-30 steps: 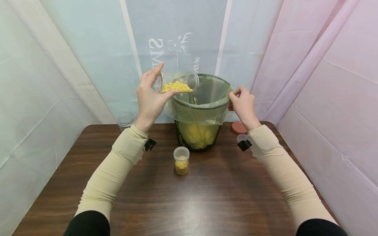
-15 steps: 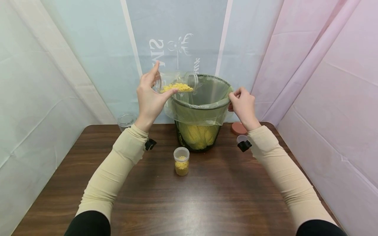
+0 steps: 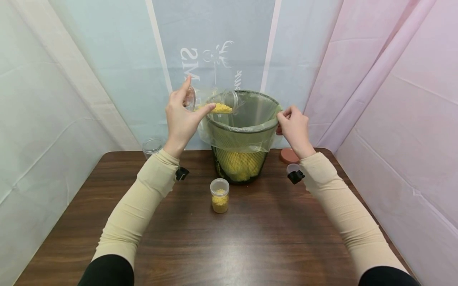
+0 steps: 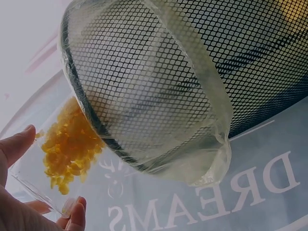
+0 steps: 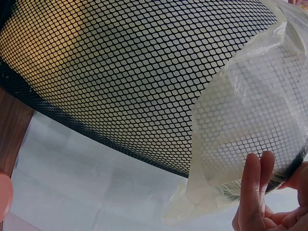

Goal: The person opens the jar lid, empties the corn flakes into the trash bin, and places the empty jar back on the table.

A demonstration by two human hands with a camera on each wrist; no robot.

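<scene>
Left hand (image 3: 180, 119): a clear jar (image 3: 211, 101) is gripped on its side, mouth over the bin's rim
Right hand (image 3: 294, 126): the liner (image 3: 236, 137) and rim are pinched at the bin's right edge
Yellow pieces (image 3: 219, 107): gathered at the jar's mouth, above the mesh bin (image 3: 240, 137)
Pouring well: the mouth is best kept inside the rim, tilted gradually, the bin steadied
Count: three jars, one bin, one red lid (image 3: 289, 155), one table (image 3: 250, 238)

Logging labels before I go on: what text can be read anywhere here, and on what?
"DREAMS": white letters on the pale blue backdrop sheet, left wrist view.
"SM", mirrored, beside a white deer-head logo: same sheet, head view; remainder hidden.
Clear plastic jars: no readable labels.
</scene>
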